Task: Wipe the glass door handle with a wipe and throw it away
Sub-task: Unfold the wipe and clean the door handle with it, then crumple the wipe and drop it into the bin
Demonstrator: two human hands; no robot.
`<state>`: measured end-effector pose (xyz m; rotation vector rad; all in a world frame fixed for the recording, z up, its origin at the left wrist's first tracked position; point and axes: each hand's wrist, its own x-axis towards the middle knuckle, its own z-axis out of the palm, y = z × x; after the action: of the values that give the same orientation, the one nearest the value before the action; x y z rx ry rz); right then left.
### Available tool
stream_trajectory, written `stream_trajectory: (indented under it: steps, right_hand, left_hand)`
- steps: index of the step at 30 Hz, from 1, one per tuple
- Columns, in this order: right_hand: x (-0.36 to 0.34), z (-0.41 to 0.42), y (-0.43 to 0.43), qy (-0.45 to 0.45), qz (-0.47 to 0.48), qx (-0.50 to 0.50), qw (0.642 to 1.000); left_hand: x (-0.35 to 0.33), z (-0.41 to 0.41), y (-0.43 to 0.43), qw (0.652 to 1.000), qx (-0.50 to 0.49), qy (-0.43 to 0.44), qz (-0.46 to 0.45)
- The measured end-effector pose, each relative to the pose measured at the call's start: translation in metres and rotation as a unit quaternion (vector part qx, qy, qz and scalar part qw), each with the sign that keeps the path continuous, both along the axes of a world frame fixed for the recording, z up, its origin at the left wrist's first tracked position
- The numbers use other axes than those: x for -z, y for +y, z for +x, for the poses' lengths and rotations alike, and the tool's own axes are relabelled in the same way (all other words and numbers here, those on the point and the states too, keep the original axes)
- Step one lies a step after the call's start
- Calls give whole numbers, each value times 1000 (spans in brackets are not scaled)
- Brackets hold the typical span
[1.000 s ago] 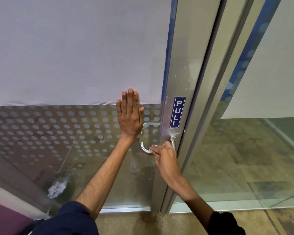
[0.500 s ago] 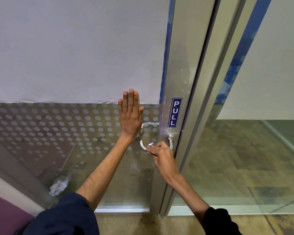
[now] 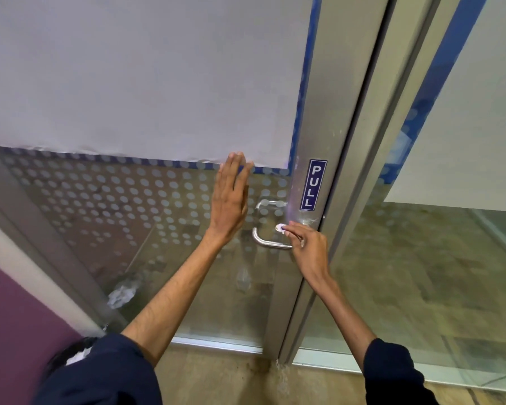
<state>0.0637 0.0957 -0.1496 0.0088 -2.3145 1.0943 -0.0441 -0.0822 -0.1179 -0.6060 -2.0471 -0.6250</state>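
A curved steel door handle juts from the metal door frame below a blue PULL sticker. My right hand pinches a small white wipe between its fingertips, just above the handle's bar near the frame. My left hand lies flat with fingers together against the dotted glass door, left of the handle. Most of the wipe is hidden in my fingers.
A white sheet covers the upper glass. A second glass panel stands to the right of the frame. A purple wall is at the lower left. A crumpled whitish reflection shows low in the glass.
My right hand has shifted along the handle toward the frame and lifted slightly above the bar, so the wipe now shows at my fingertips. My left hand stays pressed on the glass.
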Motion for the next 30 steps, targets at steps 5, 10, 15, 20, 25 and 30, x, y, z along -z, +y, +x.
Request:
stream_trajectory:
  steps: [5, 10, 15, 20, 25, 30]
  right_hand:
    - [-3, -5, -37, 1, -66, -61, 996]
    - [12, -16, -86, -48, -86, -141, 985]
    - [39, -20, -138, -124, -98, -227, 961]
    - [56, -20, -192, -181, -97, -299, 932]
    - [67, -19, -259, -231, -105, -347, 903]
    - [82, -18, -328, -255, -103, -336, 901]
  left_hand:
    - [26, 32, -35, 999, -21, -44, -11]
    - [59, 68, -92, 987, -16, -157, -41]
    - [92, 105, -155, 956, -51, -286, -45]
    - [103, 133, -202, 940, -69, -333, -21]
    - [109, 158, -255, 927, -117, -355, 2]
    - [120, 183, -325, 902, -181, -389, 39]
